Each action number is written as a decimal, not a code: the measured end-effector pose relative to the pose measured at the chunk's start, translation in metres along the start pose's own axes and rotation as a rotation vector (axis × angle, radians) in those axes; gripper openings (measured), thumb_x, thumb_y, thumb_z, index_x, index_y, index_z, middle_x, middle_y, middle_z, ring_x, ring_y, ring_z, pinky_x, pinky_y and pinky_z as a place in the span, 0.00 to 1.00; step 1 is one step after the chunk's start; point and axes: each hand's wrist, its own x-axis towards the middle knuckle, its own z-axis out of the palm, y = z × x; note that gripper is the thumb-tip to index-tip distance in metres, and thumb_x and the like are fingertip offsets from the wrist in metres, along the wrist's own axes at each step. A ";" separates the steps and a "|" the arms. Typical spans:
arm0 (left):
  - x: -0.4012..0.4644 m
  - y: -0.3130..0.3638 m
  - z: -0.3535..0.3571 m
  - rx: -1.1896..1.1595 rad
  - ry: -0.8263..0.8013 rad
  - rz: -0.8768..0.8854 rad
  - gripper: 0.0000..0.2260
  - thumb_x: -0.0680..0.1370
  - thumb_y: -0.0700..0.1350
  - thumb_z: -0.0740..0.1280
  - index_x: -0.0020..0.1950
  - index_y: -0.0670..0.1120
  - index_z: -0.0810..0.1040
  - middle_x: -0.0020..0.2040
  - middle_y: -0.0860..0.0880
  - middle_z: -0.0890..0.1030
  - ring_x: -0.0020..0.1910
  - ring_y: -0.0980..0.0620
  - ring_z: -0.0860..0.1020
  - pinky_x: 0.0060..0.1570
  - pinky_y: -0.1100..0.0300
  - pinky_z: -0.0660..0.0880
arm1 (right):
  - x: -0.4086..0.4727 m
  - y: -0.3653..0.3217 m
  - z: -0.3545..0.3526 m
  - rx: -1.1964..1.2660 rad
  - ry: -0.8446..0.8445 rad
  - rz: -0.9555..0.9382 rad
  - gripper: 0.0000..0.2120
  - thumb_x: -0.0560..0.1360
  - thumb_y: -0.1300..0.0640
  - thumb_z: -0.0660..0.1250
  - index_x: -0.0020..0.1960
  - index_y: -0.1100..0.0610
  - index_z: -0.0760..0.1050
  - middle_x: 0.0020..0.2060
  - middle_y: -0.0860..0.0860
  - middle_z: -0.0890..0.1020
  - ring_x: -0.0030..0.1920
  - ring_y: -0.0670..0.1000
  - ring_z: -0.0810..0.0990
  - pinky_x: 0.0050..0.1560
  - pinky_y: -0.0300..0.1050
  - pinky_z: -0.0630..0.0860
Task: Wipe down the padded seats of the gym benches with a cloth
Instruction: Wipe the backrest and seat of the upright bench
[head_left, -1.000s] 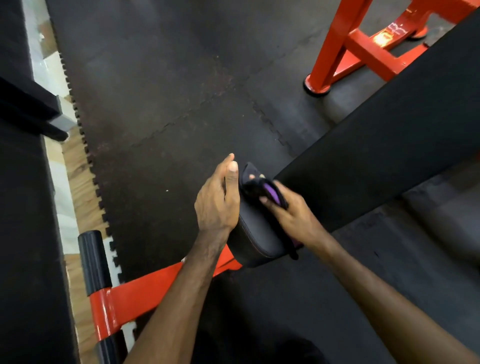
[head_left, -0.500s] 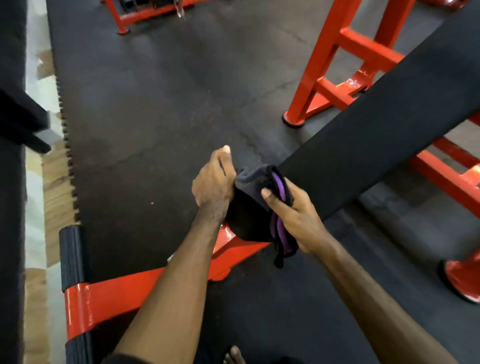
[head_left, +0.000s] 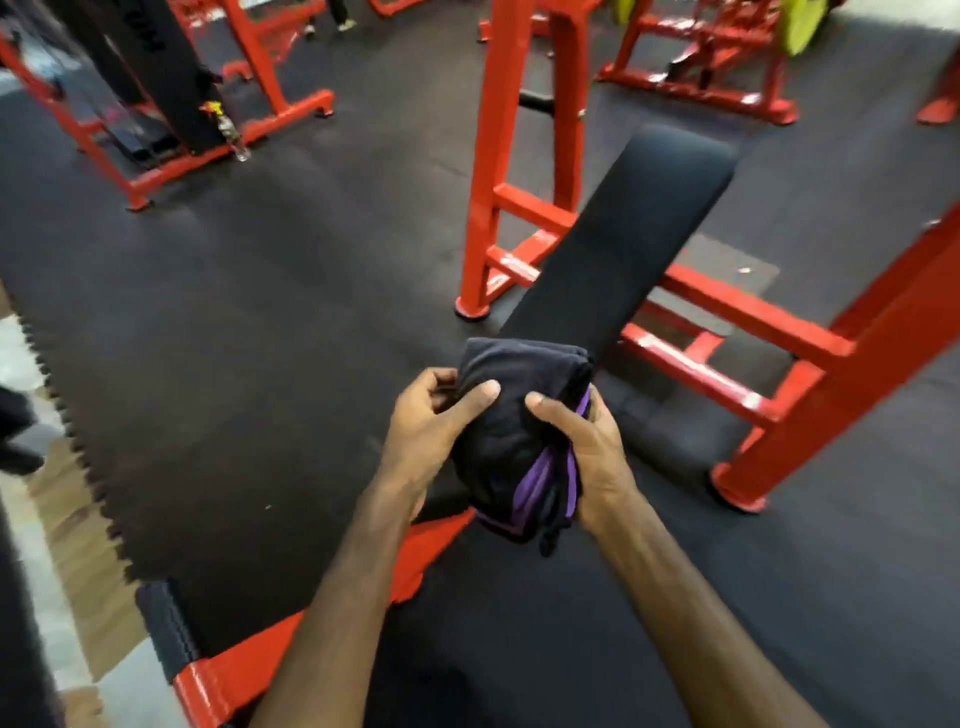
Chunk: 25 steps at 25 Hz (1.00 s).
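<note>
In the near middle, both hands hold a folded dark cloth (head_left: 514, 415) with purple stripes. The left hand (head_left: 434, 421) grips the cloth's left side, with its fingers (head_left: 441, 382) curled on the edge and its thumb laid across the top. The right hand (head_left: 587, 452) grips the right side, fingers wrapped round the purple part and thumb pressed on the front. The cloth is held up in front of the near end of a long black padded seat (head_left: 623, 234), and I cannot tell if it touches the pad. The seat runs away to the far right. Red frame bars (head_left: 519, 171) stand beside it on the black rubber floor (head_left: 260, 312). More red gym machines (head_left: 171, 104) stand far off.
</note>
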 end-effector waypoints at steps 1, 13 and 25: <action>-0.014 0.036 0.019 0.039 -0.011 0.043 0.13 0.77 0.47 0.80 0.56 0.43 0.82 0.47 0.52 0.88 0.47 0.57 0.85 0.44 0.65 0.80 | -0.018 -0.038 -0.007 -0.071 0.046 -0.031 0.27 0.73 0.69 0.76 0.70 0.61 0.75 0.62 0.62 0.85 0.65 0.66 0.83 0.65 0.62 0.82; -0.138 0.357 0.284 -0.058 -0.536 0.243 0.11 0.79 0.52 0.77 0.57 0.47 0.85 0.49 0.54 0.89 0.51 0.56 0.87 0.50 0.60 0.82 | -0.238 -0.425 -0.089 -0.093 0.290 -0.273 0.26 0.78 0.75 0.60 0.73 0.59 0.76 0.66 0.65 0.81 0.63 0.62 0.82 0.69 0.61 0.77; -0.300 0.498 0.664 -0.196 -0.990 0.428 0.13 0.81 0.51 0.74 0.65 0.52 0.83 0.57 0.51 0.88 0.58 0.51 0.87 0.59 0.46 0.84 | -0.410 -0.707 -0.340 -0.101 0.523 -0.829 0.17 0.85 0.60 0.65 0.73 0.59 0.75 0.66 0.56 0.84 0.67 0.58 0.83 0.61 0.53 0.84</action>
